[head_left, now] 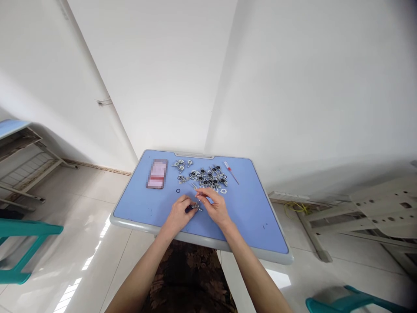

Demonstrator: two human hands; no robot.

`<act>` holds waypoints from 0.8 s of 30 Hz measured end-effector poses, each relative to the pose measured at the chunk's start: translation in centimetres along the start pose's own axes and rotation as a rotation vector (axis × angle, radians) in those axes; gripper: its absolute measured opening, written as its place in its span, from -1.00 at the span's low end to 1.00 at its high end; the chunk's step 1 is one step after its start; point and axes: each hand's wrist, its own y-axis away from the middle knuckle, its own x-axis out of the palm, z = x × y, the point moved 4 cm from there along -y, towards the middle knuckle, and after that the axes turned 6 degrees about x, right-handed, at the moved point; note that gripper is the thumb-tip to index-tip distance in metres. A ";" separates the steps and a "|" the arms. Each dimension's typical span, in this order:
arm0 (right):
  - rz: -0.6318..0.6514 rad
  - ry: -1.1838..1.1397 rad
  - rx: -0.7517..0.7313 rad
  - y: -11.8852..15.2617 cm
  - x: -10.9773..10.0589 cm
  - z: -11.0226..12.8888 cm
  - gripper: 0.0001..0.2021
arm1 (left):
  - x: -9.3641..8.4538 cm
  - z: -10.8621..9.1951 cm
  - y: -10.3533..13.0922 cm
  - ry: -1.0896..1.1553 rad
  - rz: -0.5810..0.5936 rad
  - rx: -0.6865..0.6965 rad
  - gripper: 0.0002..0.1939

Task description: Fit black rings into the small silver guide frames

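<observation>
My left hand [180,211] is closed on a small metal fitting [200,209] just above the desk's near middle. From the right side, my right hand [214,206] pinches at the upright stem of that same fitting; its fingertips partly hide what they grip. Just beyond the fingers lies a pile of metal fittings with black round ends [210,176]. A loose black rubber ring [178,191] rests left of the hands, and a flat metal plate with holes [223,191] sits to the right of the pile.
The blue desk [250,208] stands against a white wall. On it are a pixelated pinkish rectangular object [157,174], several smaller metal pieces [180,164] and a red-and-clear-handled screwdriver [232,173]. Teal stools [29,228] stand on the floor at both sides.
</observation>
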 end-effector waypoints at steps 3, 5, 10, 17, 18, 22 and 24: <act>-0.022 -0.039 0.014 0.1 -0.1 0.0 -0.85 | 0.0 0.0 0.0 -0.005 0.011 0.000 -0.91; -0.048 -0.039 0.018 0.2 -0.1 0.0 -0.87 | 0.0 0.0 0.0 -0.009 0.013 -0.002 -0.91; -0.092 -0.015 0.020 0.3 0.1 0.0 -0.89 | 0.0 0.1 0.0 -0.008 0.006 -0.010 -0.91; -0.197 0.029 0.014 0.6 -0.2 -0.5 -0.89 | 0.1 0.3 0.1 -0.004 0.008 0.004 -0.92; -0.202 0.040 0.013 0.6 -0.3 -0.6 -0.90 | 0.1 0.3 0.1 -0.003 0.008 0.005 -0.92; -0.147 0.072 -0.013 0.6 -0.3 -0.4 -0.90 | 0.1 0.4 0.1 -0.012 0.007 0.002 -0.91; -0.087 0.077 -0.052 0.6 -0.2 0.0 -0.88 | 0.1 0.2 0.0 -0.015 0.006 -0.001 -0.91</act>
